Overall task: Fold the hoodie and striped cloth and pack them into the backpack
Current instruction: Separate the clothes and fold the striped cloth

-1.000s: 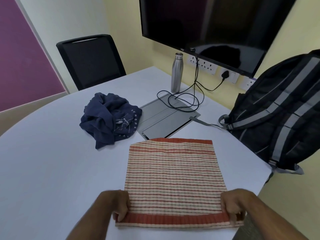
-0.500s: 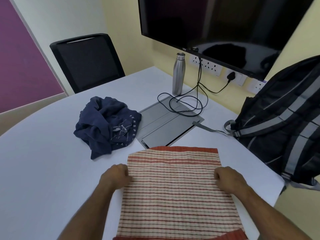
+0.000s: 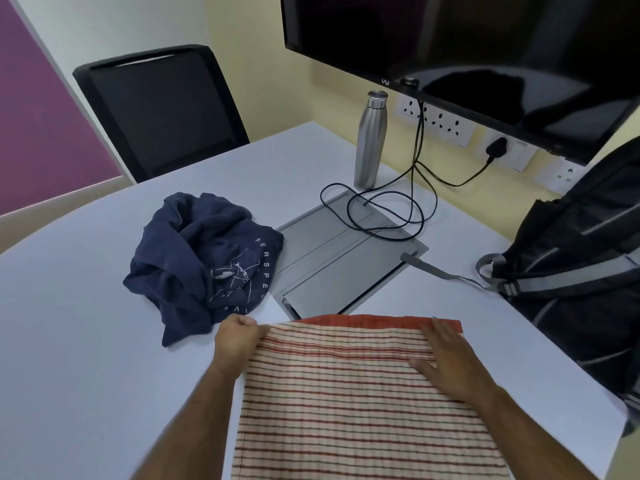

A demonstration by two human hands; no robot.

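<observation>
The cream cloth with red stripes [image 3: 346,403] lies flat on the white table [image 3: 86,341] right in front of me, folded over on itself. My left hand [image 3: 237,341] pinches the far left corner of the upper layer. My right hand [image 3: 446,358] lies flat with straight fingers on the far right corner. The navy hoodie [image 3: 204,261] sits crumpled in a heap to the left of the cloth's far edge. The black backpack with grey straps [image 3: 581,265] stands on the table's right side.
A grey cable hatch [image 3: 332,261] is set into the table beyond the cloth, with black cables [image 3: 381,216] coiled on it. A steel bottle [image 3: 369,140] stands by the wall under a monitor [image 3: 467,46]. A black chair [image 3: 156,112] is at the far left.
Both hands carried the near red-edged hem of the cloth away from me and laid it on the far edge, folding the cloth in half. My right hand has flattened out.
</observation>
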